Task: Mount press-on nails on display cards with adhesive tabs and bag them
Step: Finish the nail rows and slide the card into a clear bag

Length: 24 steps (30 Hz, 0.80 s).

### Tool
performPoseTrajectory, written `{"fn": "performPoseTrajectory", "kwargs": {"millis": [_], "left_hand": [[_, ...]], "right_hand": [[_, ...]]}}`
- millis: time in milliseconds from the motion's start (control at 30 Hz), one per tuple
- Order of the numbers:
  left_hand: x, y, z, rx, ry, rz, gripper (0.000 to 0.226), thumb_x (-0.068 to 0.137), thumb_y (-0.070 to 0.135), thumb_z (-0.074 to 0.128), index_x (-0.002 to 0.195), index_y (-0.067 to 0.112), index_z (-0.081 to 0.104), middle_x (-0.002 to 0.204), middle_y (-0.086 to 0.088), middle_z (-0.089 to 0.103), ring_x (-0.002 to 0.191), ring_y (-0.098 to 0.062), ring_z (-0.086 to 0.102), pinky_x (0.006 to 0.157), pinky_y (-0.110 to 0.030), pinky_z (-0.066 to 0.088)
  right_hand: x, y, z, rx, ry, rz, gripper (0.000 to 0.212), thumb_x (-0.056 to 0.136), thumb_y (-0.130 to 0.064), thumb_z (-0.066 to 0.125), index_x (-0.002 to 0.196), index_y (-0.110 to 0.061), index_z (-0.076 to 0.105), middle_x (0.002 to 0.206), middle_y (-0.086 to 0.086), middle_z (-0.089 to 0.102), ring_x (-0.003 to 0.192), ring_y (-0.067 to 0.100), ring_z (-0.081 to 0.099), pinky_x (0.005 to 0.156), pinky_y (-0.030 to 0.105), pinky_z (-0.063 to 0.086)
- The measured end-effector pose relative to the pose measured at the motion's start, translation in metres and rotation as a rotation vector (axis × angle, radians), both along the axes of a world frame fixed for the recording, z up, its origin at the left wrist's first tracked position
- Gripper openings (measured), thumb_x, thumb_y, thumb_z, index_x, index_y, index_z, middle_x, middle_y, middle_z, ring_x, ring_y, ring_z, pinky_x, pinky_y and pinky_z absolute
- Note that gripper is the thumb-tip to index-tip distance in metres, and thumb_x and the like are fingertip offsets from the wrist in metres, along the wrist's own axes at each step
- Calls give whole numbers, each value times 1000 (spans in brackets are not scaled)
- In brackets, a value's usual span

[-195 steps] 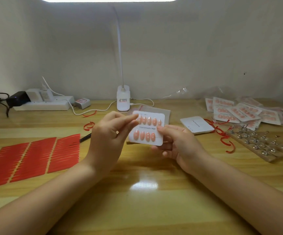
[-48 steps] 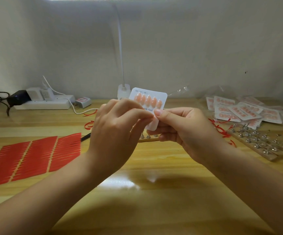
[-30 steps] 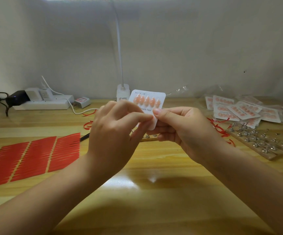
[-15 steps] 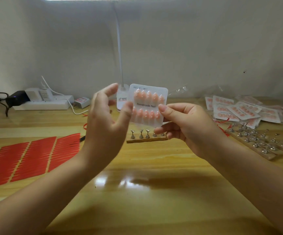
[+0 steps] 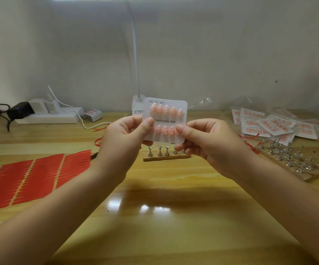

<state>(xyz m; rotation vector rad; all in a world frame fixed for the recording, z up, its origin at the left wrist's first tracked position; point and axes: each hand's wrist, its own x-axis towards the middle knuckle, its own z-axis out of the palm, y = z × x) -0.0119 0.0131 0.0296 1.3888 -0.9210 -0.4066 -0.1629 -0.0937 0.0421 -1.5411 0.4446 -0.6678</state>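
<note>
Wooden stand (image 5: 166,156) sits just behind my hands, partly hidden. My left hand (image 5: 123,142) and right hand (image 5: 210,140) pinch the nail card (image 5: 165,119); red tab sheets (image 5: 30,175) lie left of the stand.

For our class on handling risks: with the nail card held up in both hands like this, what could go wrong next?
1. Both thumbs press the card's face; the right hand's thumb lies at the lower row of nails and might loosen one.
2. The left hand and right hand pinch only the card's side edges, so it could bend.
3. If it drops, it may hit the small nail stand directly below.
</note>
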Motion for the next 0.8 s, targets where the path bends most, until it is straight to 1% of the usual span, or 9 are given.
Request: {"fn": "performPoseTrajectory", "kwargs": {"millis": [67, 167, 267, 367, 433, 467, 567, 700, 800], "left_hand": [[-1, 0, -1, 5, 25, 6, 10, 92, 27, 61, 91, 21, 69, 71, 8, 72, 60, -2, 63, 55, -12, 48], [-2, -1, -4, 5, 33, 5, 11, 92, 26, 61, 92, 19, 69, 70, 8, 72, 59, -1, 63, 53, -10, 45], [-2, 0, -5, -4, 18, 6, 12, 92, 27, 61, 94, 18, 69, 71, 9, 72, 59, 0, 63, 52, -9, 45], [-2, 0, -6, -18, 9, 11, 11, 92, 27, 61, 93, 18, 68, 70, 10, 72, 58, 0, 63, 52, -9, 44], [-2, -1, -7, -25, -7, 12, 11, 91, 27, 61, 93, 18, 68, 70, 11, 71, 59, 0, 63, 51, -8, 44], [-3, -1, -7, -28, -15, 11, 11, 91, 27, 62, 93, 18, 68, 70, 11, 71, 60, 0, 64, 51, -8, 44], [-4, -2, -10, -39, -26, 11, 9, 91, 25, 62, 89, 19, 68, 68, 11, 71, 59, 1, 63, 51, -8, 43], [-5, -3, -17, -34, -25, 5, 8, 93, 22, 62, 89, 18, 68, 66, 11, 71, 57, 2, 62, 50, -8, 43], [-3, -3, -19, -29, -24, 18, 8, 93, 24, 61, 91, 19, 67, 68, 12, 71, 58, 1, 63, 50, -8, 43]], "right_hand": [[0, -1, -2, -23, -6, -6, 11, 88, -11, 64, 86, -1, 69, 67, 8, 69, 64, 13, 68, 55, 18, 52], [1, -2, -4, -30, -22, -6, 9, 88, -8, 64, 83, -4, 70, 66, 7, 69, 63, 14, 68, 55, 18, 52], [2, -2, -6, 41, -48, -1, 13, 91, -5, 60, 84, -1, 69, 66, 9, 69, 62, 17, 68, 52, 20, 51], [3, -2, -6, 84, -82, 43, 17, 90, -14, 60, 83, -2, 71, 71, 12, 70, 65, 20, 69, 52, 21, 51], [2, -3, -7, 63, -82, 48, 17, 81, -22, 66, 82, -6, 73, 73, 11, 71, 67, 19, 70, 53, 20, 51], [2, -3, -9, 39, -70, 39, 16, 78, -22, 68, 82, -7, 73, 73, 10, 71, 68, 19, 70, 54, 20, 52], [2, -7, -14, -41, -31, -1, 8, 84, -14, 67, 84, -7, 73, 71, 8, 71, 68, 17, 70, 58, 20, 53], [3, -7, -19, -93, -37, -38, 8, 87, -8, 66, 84, -4, 71, 66, 7, 70, 64, 15, 69, 57, 19, 52], [5, -5, -22, -23, -51, -11, 13, 91, -9, 61, 88, -1, 70, 73, 9, 71, 66, 16, 69, 56, 20, 53]]}}
